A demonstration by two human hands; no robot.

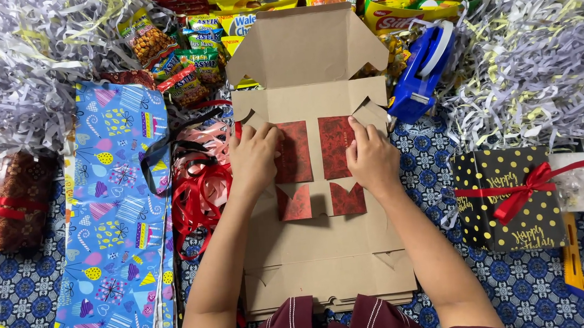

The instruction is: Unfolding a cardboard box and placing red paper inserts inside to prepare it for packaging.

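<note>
A flattened brown cardboard box [319, 182] is lying at the centre of the view, its lid flap standing open toward twelve o'clock. Both hands are pressing down on its red patterned lining panels [318, 149], likely keeping the sheet flat. The left hand [255, 156] is spreading over the left panel, its grip released and grasping nothing; the right hand [370, 156] is doing likewise on the right panel. At nine o'clock red ribbons [197, 195] and blue party wrapping paper [118, 206] are lying ready. At one o'clock a blue tape dispenser [420, 71] is resting; at three o'clock a black dotted gift box [507, 199]. Everything is sitting on a blue patterned cloth [525, 285], with shredded paper [539, 51] and snack packets [186, 56] piling along the far edge.
</note>
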